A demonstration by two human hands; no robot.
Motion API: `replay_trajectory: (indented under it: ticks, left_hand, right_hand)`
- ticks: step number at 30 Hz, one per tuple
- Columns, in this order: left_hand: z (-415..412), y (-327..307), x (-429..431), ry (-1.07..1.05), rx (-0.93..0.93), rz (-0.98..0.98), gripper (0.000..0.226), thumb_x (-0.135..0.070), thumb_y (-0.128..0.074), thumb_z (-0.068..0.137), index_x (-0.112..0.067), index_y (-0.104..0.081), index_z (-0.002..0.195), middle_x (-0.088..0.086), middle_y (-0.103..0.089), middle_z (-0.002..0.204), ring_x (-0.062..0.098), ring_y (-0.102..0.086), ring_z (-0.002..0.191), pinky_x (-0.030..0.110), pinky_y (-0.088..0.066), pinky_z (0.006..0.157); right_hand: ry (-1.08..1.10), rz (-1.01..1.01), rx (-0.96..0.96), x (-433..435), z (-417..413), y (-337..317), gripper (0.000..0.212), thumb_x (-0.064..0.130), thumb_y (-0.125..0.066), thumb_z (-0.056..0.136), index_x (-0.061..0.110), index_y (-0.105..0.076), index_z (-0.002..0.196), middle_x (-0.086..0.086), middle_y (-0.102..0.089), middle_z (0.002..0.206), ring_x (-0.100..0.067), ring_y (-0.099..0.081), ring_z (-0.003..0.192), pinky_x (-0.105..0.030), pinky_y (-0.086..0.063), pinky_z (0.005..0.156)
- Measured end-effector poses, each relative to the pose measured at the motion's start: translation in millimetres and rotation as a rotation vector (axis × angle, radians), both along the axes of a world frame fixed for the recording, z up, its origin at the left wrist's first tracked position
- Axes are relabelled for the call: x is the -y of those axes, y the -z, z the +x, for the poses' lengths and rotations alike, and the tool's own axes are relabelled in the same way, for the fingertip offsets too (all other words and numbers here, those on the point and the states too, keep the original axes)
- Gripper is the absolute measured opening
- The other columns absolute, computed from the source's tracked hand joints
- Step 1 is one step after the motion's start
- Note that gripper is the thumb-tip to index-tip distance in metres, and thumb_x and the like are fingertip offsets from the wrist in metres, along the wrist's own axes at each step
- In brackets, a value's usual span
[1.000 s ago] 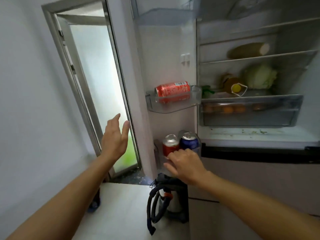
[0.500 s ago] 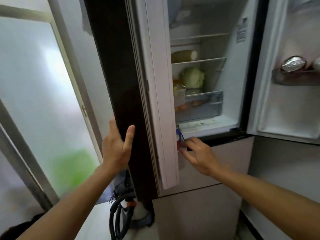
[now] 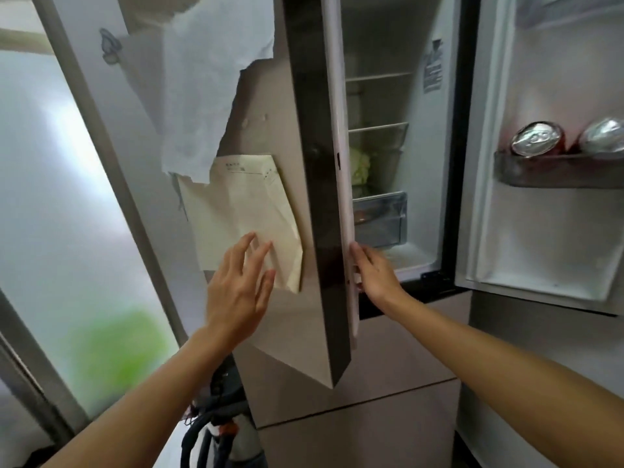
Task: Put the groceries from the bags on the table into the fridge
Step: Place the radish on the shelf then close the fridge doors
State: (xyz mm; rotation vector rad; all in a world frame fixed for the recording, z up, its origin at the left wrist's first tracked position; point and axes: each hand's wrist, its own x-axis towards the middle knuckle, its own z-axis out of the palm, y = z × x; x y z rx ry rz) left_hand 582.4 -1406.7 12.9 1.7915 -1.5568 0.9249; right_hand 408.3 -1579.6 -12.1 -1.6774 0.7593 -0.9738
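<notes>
Two hands at the left fridge door (image 3: 314,197)
Left hand (image 3: 241,288) spread over the yellowed paper (image 3: 243,211), one of two; right hand (image 3: 373,275) straight-fingered against the door's edge; two cans (image 3: 537,140) to its right.

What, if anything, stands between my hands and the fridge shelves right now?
The beige left fridge door, seen edge-on, stands between your left hand and the fridge shelves; that hand is spread open at its outer face. Your right hand touches the door's inner edge, with nothing visible between it and the shelves.
</notes>
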Motion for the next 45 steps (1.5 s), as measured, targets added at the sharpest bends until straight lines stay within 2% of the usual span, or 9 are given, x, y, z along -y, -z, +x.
replay_trajectory:
  ticks: [2, 5, 10, 13, 15, 30, 39, 42, 45]
  left_hand:
    - [11.3, 0.1, 21.5, -0.097, 0.082, -0.007, 0.048, -0.036, -0.042, 0.097, -0.011, -0.045, 0.138, 0.019, -0.034, 0.148, 0.034, -0.038, 0.131, 0.047, -0.041, 0.1]
    - [22.6, -0.7, 46.2, -0.197, 0.126, -0.01, 0.054, -0.038, -0.043, 0.096, -0.009, -0.038, 0.142, 0.021, -0.027, 0.152, 0.037, -0.027, 0.139, 0.05, -0.027, 0.111]
    - [37.1, 4.0, 74.9, -0.256, 0.26, 0.002, 0.058, -0.037, -0.047, 0.096, -0.01, -0.032, 0.145, 0.024, -0.025, 0.153, 0.038, -0.021, 0.142, 0.05, -0.02, 0.114]
    - [42.9, 5.4, 89.0, -0.262, 0.321, -0.019, 0.056, -0.038, -0.043, 0.097, -0.01, -0.035, 0.144, 0.024, -0.028, 0.152, 0.039, -0.024, 0.141, 0.052, -0.022, 0.112]
    - [50.5, 6.9, 97.3, -0.244, 0.355, -0.032, 0.053, -0.035, -0.043, 0.098, -0.011, -0.036, 0.144, 0.023, -0.028, 0.152, 0.038, -0.024, 0.141, 0.053, -0.023, 0.11]
    - [98.4, 25.5, 133.1, -0.116, 0.499, -0.189, 0.054, -0.035, -0.038, 0.1, -0.016, -0.026, 0.149, 0.012, -0.005, 0.16, 0.031, -0.013, 0.146, 0.052, -0.015, 0.113]
    - [93.7, 25.9, 132.6, -0.147, 0.429, -0.042, 0.065, -0.031, -0.046, 0.097, -0.015, -0.015, 0.152, 0.011, 0.011, 0.16, 0.029, 0.003, 0.148, 0.053, -0.005, 0.116]
    - [84.8, 21.1, 126.2, -0.177, 0.403, 0.028, 0.072, -0.024, -0.05, 0.092, -0.013, -0.012, 0.152, 0.015, 0.008, 0.159, 0.031, 0.005, 0.147, 0.055, -0.003, 0.117]
    - [59.7, 19.0, 121.8, -0.189, 0.321, 0.043, 0.071, -0.014, -0.055, 0.082, -0.01, -0.027, 0.147, 0.022, -0.009, 0.157, 0.037, 0.002, 0.146, 0.057, -0.003, 0.115]
  right_hand:
    - [-0.029, 0.02, -0.003, 18.4, 4.9, -7.4, 0.054, 0.059, -0.036, 0.096, 0.024, -0.051, 0.135, -0.002, -0.059, 0.126, -0.021, -0.055, 0.115, -0.048, -0.046, 0.1]
    - [0.023, -0.129, 0.043, 31.4, 3.3, -12.1, 0.048, 0.053, -0.036, 0.098, 0.024, -0.052, 0.132, 0.004, -0.06, 0.12, -0.016, -0.057, 0.114, -0.034, -0.047, 0.094]
    - [0.165, -0.832, 0.064, 25.6, -4.8, -22.6, 0.053, 0.043, -0.045, 0.096, 0.021, -0.037, 0.144, -0.003, -0.035, 0.15, -0.015, -0.032, 0.138, -0.031, -0.031, 0.108]
    - [0.232, -1.26, 0.019, 33.8, 14.2, -20.8, 0.049, 0.026, -0.055, 0.092, 0.012, -0.047, 0.138, -0.014, -0.034, 0.152, -0.026, -0.027, 0.144, -0.039, -0.029, 0.112]
    - [0.269, -1.377, -0.026, 48.0, 31.7, -12.4, 0.046, 0.02, -0.057, 0.091, 0.01, -0.05, 0.136, -0.016, -0.037, 0.151, -0.029, -0.028, 0.144, -0.045, -0.034, 0.109]
    - [0.454, -1.557, -0.284, 110.3, 75.7, 8.1, 0.056, 0.042, -0.048, 0.094, 0.024, -0.033, 0.144, -0.014, -0.025, 0.153, -0.033, -0.011, 0.147, -0.05, -0.037, 0.102]
    - [0.392, -1.461, -0.639, 103.3, 61.6, -5.0, 0.06, 0.047, -0.033, 0.1, 0.028, -0.012, 0.153, -0.01, -0.006, 0.16, -0.033, -0.002, 0.148, -0.055, -0.028, 0.112]
    - [0.359, -1.426, -0.719, 93.4, 52.3, -10.1, 0.059, 0.045, -0.034, 0.1, 0.027, -0.018, 0.153, -0.011, -0.006, 0.162, -0.031, -0.003, 0.148, -0.054, -0.029, 0.111]
    - [0.315, -1.353, -0.769, 87.3, 22.1, -6.6, 0.055, 0.045, -0.033, 0.097, 0.023, -0.029, 0.148, -0.013, -0.018, 0.16, -0.031, -0.016, 0.147, -0.05, -0.036, 0.106]
